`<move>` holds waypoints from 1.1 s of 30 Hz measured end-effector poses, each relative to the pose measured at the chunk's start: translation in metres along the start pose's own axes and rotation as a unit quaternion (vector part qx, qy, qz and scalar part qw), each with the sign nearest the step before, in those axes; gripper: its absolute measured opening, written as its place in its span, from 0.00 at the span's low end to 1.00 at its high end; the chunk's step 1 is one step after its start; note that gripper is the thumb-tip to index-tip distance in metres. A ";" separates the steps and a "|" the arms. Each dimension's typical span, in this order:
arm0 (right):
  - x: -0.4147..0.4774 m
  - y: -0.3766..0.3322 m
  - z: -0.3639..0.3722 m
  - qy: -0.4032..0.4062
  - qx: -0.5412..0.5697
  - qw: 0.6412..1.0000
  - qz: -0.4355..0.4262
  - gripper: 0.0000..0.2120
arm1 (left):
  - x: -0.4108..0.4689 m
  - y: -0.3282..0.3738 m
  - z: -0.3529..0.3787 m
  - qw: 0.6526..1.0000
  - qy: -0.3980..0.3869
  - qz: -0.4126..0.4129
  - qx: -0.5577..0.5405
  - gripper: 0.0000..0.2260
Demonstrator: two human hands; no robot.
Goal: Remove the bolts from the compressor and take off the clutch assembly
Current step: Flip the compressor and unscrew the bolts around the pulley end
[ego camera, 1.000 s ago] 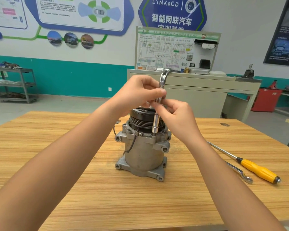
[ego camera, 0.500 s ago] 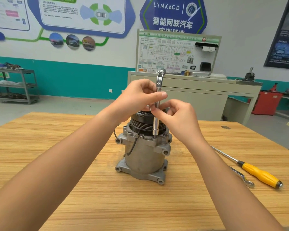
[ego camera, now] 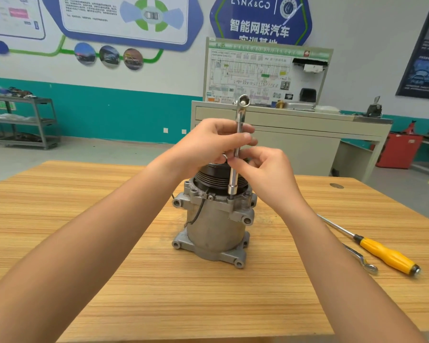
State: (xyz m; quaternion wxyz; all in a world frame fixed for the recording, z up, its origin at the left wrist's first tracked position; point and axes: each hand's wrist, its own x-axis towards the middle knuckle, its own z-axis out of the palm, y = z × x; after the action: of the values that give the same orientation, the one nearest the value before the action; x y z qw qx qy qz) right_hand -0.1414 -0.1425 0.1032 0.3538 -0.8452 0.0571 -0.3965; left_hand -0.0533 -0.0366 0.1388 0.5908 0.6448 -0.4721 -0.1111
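Compressor (ego camera: 216, 226) upright on counter (ego camera: 84, 219), clutch assembly (ego camera: 208, 180) seated on top. Left hand (ego camera: 208, 144) and right hand (ego camera: 265, 169) pinching socket wrench (ego camera: 234, 174) shaft in curled fingers, socket on bolt (ego camera: 230, 198) at clutch's 5 o'clock. Judged early: nothing off yet.

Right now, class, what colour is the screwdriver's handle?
Yellow, the screwdriver handle; head view shows it best.

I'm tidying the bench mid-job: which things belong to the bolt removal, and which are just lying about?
In use: compressor; black clutch on top of it; socket wrench upright at its flange, held by left hand and right hand.

Lying about: screwdriver and spanner, untouched on the table at the right.
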 end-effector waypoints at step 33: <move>-0.007 -0.003 0.000 -0.011 0.032 0.999 0.031 0.11 | -0.005 -0.001 -0.013 0.996 -0.058 -0.008 -0.069 0.08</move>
State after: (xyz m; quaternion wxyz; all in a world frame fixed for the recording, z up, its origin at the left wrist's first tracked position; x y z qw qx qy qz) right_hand -0.1467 -0.1379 0.1007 0.3936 -0.8356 0.0667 -0.3774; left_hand -0.0463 -0.0249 0.1396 0.6048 0.5986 -0.4914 -0.1856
